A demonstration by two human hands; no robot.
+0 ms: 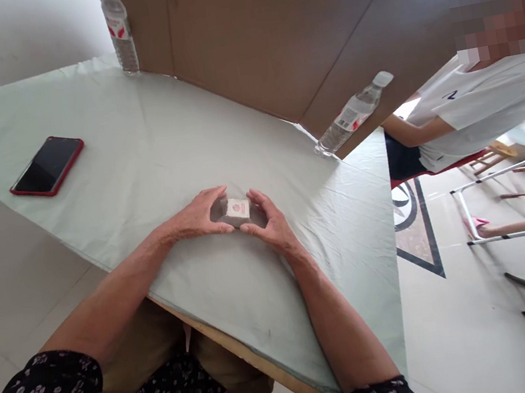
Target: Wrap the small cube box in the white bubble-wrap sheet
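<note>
A small clear packet with a white label and red print (238, 209) is near the front edge of the cloth-covered table (171, 138). My left hand (202, 215) curves round its left end, the thumb and fingers gripping the packet's side. From the right, my right hand (269, 221) holds the other end in the same way, its thumb at the near side and fingers at the far side. The label shows between the two hands, while both ends of the packet are partly hidden by my fingers.
A phone in a red case (48, 166) lies at the left. Brown cardboard panels (233, 32) stand at the back, with one upright bottle (120, 32) and one tilted bottle (353, 116) against them. A person in a white shirt (483, 93) sits beyond, at the right.
</note>
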